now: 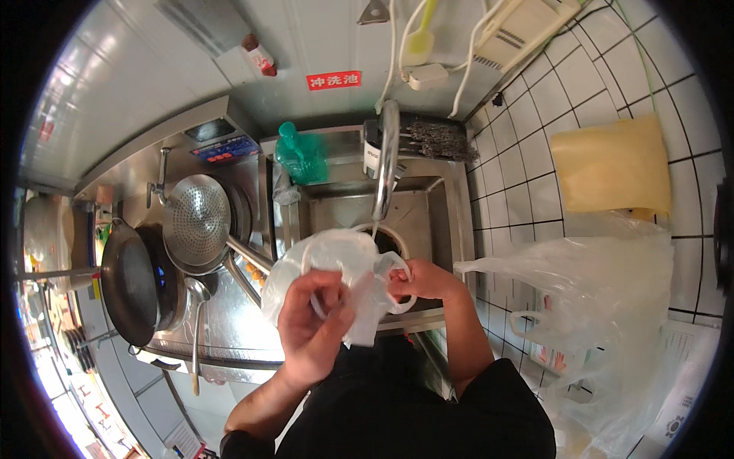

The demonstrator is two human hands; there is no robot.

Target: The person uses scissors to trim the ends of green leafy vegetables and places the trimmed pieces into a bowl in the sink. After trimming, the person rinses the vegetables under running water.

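Note:
A translucent white plastic bag (338, 252) is spread between my two hands, above the near side of a steel sink (367, 209). My left hand (315, 327) is raised in front of the bag with its fingers curled; whether it grips the plastic I cannot tell. My right hand (421, 281) holds the bag near a looped handle on its right side. A curved metal faucet (388, 160) hangs over the basin just beyond the bag. Behind the bag, a round rim in the sink is partly hidden.
Woks (131, 281), a perforated strainer (198, 221) and a ladle (198, 292) lie on the stove at left. A green plastic bottle (301, 155) stands at the sink's back left corner. Plastic bags (596, 287) hang on the tiled wall at right.

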